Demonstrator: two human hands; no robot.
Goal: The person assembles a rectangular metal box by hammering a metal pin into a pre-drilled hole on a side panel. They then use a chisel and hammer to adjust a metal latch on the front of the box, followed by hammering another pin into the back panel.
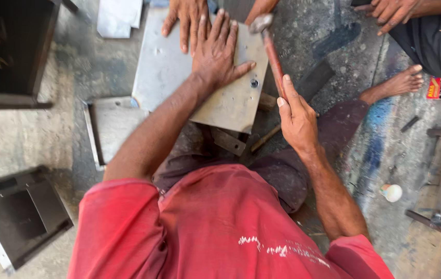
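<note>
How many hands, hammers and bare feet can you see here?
Hands: 5, namely the person's left hand flat on the metal sheet, the right hand gripping the hammer, and three hands of other people
Hammers: 1
Bare feet: 1
Total: 7

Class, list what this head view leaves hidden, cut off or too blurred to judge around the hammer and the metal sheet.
- Metal sheet: far edge cut off by the frame top; middle hidden under the left hand and a co-worker's hand.
- Hammer: head motion-blurred; lower handle hidden inside the right hand.
- Small fastener: too small to identify.
</note>
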